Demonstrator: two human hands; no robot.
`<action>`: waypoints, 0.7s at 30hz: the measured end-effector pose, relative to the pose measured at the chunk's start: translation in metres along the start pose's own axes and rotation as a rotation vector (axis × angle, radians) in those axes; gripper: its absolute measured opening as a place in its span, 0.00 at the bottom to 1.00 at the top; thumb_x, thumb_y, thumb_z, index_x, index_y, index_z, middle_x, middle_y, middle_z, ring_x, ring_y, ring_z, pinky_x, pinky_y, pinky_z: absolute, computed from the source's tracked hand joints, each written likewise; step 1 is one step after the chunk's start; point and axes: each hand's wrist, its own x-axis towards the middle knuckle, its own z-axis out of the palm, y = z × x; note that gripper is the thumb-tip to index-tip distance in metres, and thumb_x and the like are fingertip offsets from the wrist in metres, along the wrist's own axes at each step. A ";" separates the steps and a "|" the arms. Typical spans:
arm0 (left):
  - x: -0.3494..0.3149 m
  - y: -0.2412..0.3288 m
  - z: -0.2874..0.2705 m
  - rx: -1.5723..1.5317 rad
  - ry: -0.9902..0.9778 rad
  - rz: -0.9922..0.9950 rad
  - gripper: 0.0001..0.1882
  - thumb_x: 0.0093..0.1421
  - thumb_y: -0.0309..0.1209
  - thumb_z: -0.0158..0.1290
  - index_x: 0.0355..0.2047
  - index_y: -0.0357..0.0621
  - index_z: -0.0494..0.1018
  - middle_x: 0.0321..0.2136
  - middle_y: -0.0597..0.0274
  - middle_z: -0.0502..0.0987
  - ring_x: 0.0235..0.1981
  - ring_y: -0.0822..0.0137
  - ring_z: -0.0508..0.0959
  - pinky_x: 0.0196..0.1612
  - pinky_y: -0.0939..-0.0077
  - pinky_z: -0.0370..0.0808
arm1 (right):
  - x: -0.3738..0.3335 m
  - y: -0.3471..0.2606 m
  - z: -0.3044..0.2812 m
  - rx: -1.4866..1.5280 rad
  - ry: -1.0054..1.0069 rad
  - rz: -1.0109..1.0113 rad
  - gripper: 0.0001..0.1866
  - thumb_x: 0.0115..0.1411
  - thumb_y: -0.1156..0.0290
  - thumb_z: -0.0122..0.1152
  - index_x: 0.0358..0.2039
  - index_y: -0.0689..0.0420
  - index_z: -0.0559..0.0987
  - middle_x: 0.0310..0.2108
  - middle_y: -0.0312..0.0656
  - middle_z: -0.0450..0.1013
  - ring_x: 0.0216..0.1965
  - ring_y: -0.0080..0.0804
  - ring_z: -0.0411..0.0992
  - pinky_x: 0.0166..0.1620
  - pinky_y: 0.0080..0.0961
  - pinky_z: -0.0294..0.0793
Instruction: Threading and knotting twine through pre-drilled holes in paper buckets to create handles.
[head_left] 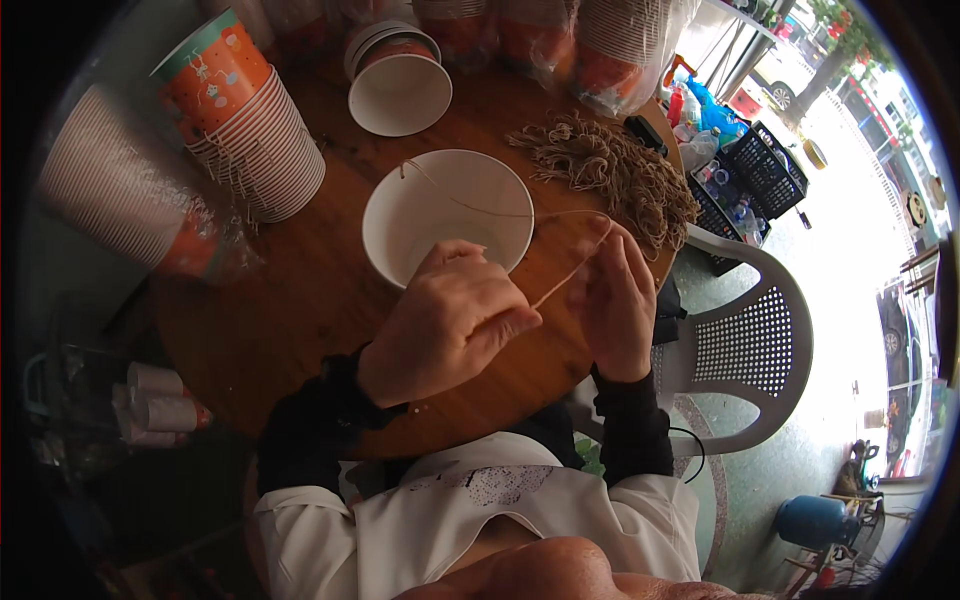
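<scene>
A large white paper bucket [448,180] stands mouth up on the round wooden table in front of me. A thin tan string [490,212] is fixed near its far left rim and crosses the mouth to my right hand [618,300]. From the right fingertips the string slants down to my left hand [450,322], which is closed in front of the bucket's near rim with the string at its thumb. The right fingers are bent together around the string, to the right of the bucket. My left hand covers part of the near rim.
A tangled heap of tan strings [610,170] lies at the table's far right. Tall stacks of orange and green paper buckets [265,150] stand left, some with strings. White buckets [400,95] lie tipped behind. A grey plastic chair [790,330] stands right, near black crates [765,170].
</scene>
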 end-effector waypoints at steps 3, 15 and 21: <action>0.003 0.013 0.003 0.093 -0.128 0.017 0.08 0.54 0.30 0.62 0.25 0.44 0.73 0.22 0.64 0.72 0.28 0.61 0.74 0.52 0.62 0.67 | -0.007 0.015 -0.032 -0.377 0.090 -0.480 0.13 0.70 0.70 0.46 0.52 0.60 0.67 0.38 0.39 0.73 0.23 0.17 0.67 0.25 0.14 0.67; 0.005 -0.005 -0.008 0.057 -0.100 -0.030 0.08 0.58 0.31 0.59 0.26 0.43 0.73 0.22 0.63 0.73 0.28 0.63 0.75 0.53 0.63 0.66 | -0.028 0.012 -0.006 -0.505 -0.451 -0.048 0.10 0.66 0.69 0.57 0.38 0.64 0.74 0.25 0.35 0.72 0.24 0.18 0.69 0.27 0.14 0.68; 0.007 -0.020 -0.004 -0.102 0.024 -0.130 0.15 0.65 0.38 0.52 0.26 0.42 0.73 0.20 0.64 0.73 0.23 0.62 0.74 0.52 0.60 0.66 | -0.029 0.017 -0.001 -0.346 -0.273 -0.153 0.03 0.62 0.77 0.60 0.35 0.62 0.76 0.25 0.29 0.71 0.24 0.12 0.65 0.26 0.11 0.64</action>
